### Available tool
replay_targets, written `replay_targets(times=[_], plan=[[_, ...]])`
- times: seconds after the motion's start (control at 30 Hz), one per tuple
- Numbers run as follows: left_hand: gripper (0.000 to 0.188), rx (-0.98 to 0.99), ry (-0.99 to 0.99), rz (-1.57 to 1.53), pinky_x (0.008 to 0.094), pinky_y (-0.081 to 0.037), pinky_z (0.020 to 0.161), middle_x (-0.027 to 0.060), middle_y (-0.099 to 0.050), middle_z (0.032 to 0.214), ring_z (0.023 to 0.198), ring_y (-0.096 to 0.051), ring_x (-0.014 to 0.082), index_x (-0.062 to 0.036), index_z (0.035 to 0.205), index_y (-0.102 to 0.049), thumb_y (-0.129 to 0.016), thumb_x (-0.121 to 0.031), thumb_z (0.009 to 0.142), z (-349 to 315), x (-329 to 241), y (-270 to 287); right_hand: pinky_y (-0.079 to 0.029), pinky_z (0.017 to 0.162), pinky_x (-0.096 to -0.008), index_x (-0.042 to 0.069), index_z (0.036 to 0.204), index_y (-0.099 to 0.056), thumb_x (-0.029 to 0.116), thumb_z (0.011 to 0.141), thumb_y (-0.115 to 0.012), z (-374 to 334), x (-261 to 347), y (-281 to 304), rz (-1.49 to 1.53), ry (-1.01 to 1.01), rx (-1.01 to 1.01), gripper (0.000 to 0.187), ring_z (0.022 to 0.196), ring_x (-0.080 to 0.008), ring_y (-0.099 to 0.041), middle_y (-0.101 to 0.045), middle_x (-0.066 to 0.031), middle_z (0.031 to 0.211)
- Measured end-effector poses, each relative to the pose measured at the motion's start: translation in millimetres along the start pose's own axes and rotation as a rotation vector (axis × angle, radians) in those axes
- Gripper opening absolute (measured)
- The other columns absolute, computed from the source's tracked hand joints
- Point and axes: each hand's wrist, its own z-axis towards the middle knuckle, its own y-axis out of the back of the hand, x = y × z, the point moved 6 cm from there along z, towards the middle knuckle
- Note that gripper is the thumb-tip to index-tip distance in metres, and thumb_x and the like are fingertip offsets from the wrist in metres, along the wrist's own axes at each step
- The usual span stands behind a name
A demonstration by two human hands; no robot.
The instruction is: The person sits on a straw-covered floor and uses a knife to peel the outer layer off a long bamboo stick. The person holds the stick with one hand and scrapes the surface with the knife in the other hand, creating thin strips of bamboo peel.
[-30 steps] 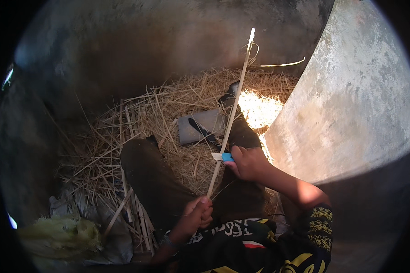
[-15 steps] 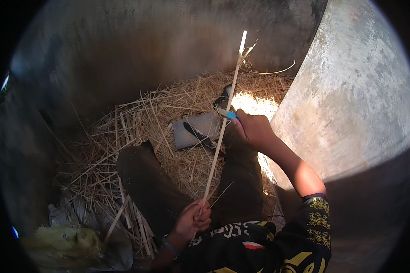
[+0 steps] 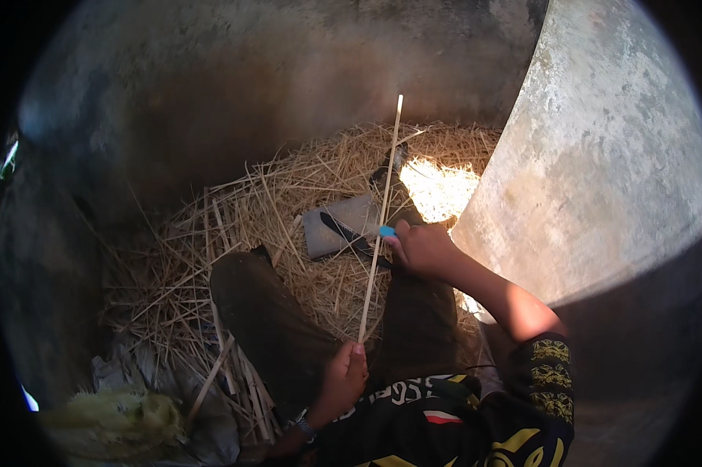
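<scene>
A long, pale stick, probably bamboo or a similar cane, slants up and away from me. My left hand is closed around its near end, close to my body. Farther along, my right hand grips a small knife with a blue handle and holds it against the stick. The knife's blade is hard to make out. A thin pale shaving sticks out beside the upper part of the stick.
Cut straw-like strips cover the floor around my legs. A grey block bears a narrow dark object. Concrete walls enclose the spot. Yellowish sacking lies at lower left.
The stick's far end has come lower and a little left. The long curled shaving near its tip no longer shows there. My right hand has moved nearer with the knife.
</scene>
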Motion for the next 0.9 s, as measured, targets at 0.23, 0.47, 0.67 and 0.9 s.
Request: replay_targets(times=[0.23, 0.47, 0.67, 0.9], plan=[[0.03, 0.109, 0.114, -0.074, 0.0217, -0.028, 0.044, -0.0045, -0.038, 0.064, 0.049, -0.034, 0.003, -0.011, 0.091, -0.045, -0.043, -0.036, 0.109, -6.0, -7.0, -6.4, -0.047, 0.063, -0.0553, 0.001, 0.08, -0.056, 0.04, 0.107, -0.04, 58.2, -117.7, 39.0, 0.147, -0.277, -0.374, 0.05, 0.07, -0.049, -0.06, -0.061, -0.0251, 0.069], [0.031, 0.015, 0.156, -0.122, 0.0219, -0.028, 0.044, -0.0055, -0.035, 0.064, 0.049, -0.032, 0.0029, -0.0109, 0.091, -0.044, -0.042, -0.036, 0.109, -4.0, -4.3, 0.7, -0.049, 0.058, -0.0524, 0.002, 0.09, -0.056, 0.043, 0.105, -0.039, -24.9, 25.2, -18.3, 0.238, 0.152, 0.093, 0.046, 0.059, -0.0434, -0.062, -0.062, -0.0189, 0.064], [0.033, -0.02, -0.069, 0.209, 0.0219, -0.036, 0.05, -0.0035, -0.044, 0.067, 0.055, -0.04, 0.0029, -0.007, 0.087, -0.048, -0.042, -0.031, 0.109, -4.3, -6.8, -0.2, -0.048, 0.054, -0.0511, 0.001, 0.09, -0.055, 0.045, 0.104, -0.042, -19.5, 13.3, 0.8, 0.126, 0.206, 0.056, 0.048, 0.055, -0.0418, -0.061, -0.058, -0.0174, 0.056], [0.032, -0.011, -0.074, 0.38, 0.0222, -0.037, 0.051, -0.0022, -0.046, 0.066, 0.054, -0.041, 0.0029, -0.0059, 0.088, -0.05, -0.042, -0.028, 0.109, -11.9, -16.5, -3.9, -0.053, 0.053, -0.0479, 0.002, 0.081, -0.062, 0.046, 0.106, -0.039, 58.7, -105.2, 32.8, -0.092, -0.199, -0.321, 0.055, 0.055, -0.0358, -0.066, -0.063, -0.0166, 0.059]])
